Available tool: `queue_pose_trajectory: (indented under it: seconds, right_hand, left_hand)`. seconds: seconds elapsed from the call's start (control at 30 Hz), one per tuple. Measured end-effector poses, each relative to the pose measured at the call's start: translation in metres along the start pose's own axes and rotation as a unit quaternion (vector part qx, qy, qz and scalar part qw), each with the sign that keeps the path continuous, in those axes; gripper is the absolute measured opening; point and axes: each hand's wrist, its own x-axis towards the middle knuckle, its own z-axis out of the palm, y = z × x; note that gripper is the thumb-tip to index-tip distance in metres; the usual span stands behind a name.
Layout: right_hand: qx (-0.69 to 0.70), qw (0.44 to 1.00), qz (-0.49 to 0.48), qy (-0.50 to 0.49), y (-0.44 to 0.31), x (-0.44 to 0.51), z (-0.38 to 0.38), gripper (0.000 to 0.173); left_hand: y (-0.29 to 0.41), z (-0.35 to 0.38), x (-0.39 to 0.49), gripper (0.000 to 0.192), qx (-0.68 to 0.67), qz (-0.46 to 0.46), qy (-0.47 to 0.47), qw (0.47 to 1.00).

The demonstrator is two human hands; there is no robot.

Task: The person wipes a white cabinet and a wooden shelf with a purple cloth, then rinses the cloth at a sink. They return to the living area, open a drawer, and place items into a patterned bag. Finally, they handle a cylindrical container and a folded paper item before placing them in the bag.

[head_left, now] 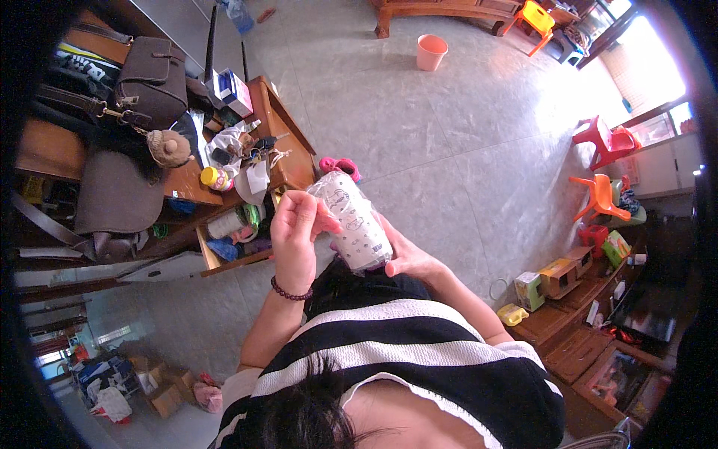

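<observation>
A white printed roll in clear plastic wrapping [354, 224] is held in front of my body, tilted with its upper end to the left. My right hand [406, 250] grips it from the right side near its lower end. At its left side, my left hand [300, 221] has curled fingers, with fingertips at the wrapping; whether they pinch the film cannot be told. A dark beaded bracelet [290, 291] circles the left wrist. Just beyond the roll, pink shoes [340, 166] show on the floor.
To the left stands a wooden cabinet [286, 163] bearing bags, a yellow-lidded jar [213, 177] and small items. Below, an open drawer [238, 264] sticks out. A pink bin [431, 53] stands far ahead. Small plastic chairs [601, 201] and a low wooden cabinet [566, 322] are at the right.
</observation>
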Motion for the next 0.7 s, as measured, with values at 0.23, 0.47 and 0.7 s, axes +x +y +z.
queue_pose_trajectory:
  seconds: [0.23, 0.47, 0.7]
  right_hand:
    - [-0.027, 0.988, 0.008, 0.150, 0.012, 0.005, 0.007, 0.084]
    - [0.244, 0.953, 0.008, 0.177, 0.005, -0.008, -0.012, 0.058]
    - [0.167, 0.956, 0.004, 0.240, 0.014, -0.013, -0.013, 0.061]
  left_hand:
    - [0.004, -0.003, -0.005, 0.012, -0.049, -0.021, 0.026, 0.998]
    - [0.021, -0.059, 0.005, 0.012, -0.383, -0.182, -0.033, 0.905]
    - [-0.037, -0.048, -0.016, 0.035, -0.231, -0.027, 0.097, 0.968]
